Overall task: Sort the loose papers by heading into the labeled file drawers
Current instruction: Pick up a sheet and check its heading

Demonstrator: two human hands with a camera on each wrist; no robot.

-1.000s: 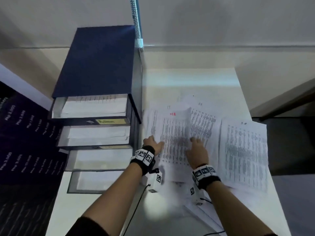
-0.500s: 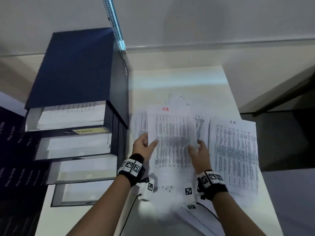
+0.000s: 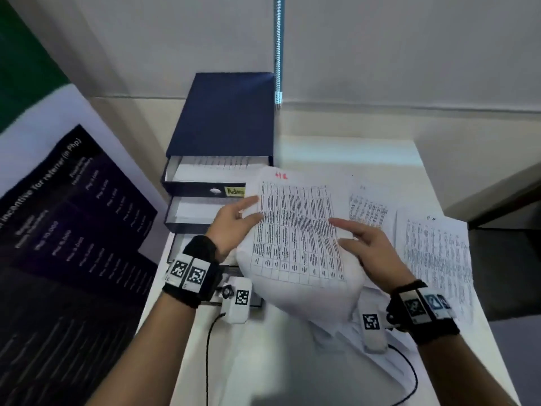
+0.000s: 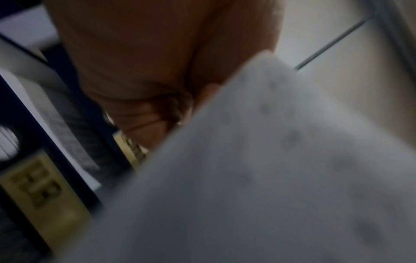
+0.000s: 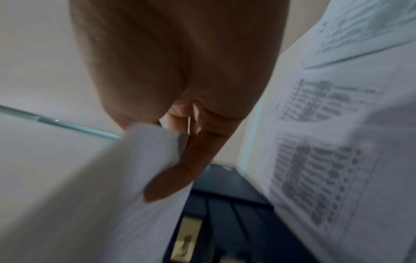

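Note:
Both hands hold a printed sheet [image 3: 295,232] with a red "HR" heading, lifted off the white table [image 3: 336,153] and bowed. My left hand [image 3: 257,208] pinches its left edge, just in front of the drawers. My right hand [image 3: 336,231] pinches its right edge; in the right wrist view one finger [image 5: 175,169] lies under the sheet [image 5: 90,204]. The dark blue drawer unit [image 3: 228,112] stands at the left with several drawers pulled out. Its top drawer carries a yellow label [image 3: 235,191]. The left wrist view is blurred, with the sheet [image 4: 270,178] beside yellow labels [image 4: 38,186].
More printed papers [image 3: 369,212] lie spread on the table to the right, one large sheet [image 3: 433,250] near the right edge. A dark poster [image 3: 73,230] leans at the left. A metal strip [image 3: 277,48] runs down the wall behind the unit.
The HR sheet has risen off the pile and moved left toward the drawer unit, held by both hands. The head view has swung and now shows the drawers more from the front.

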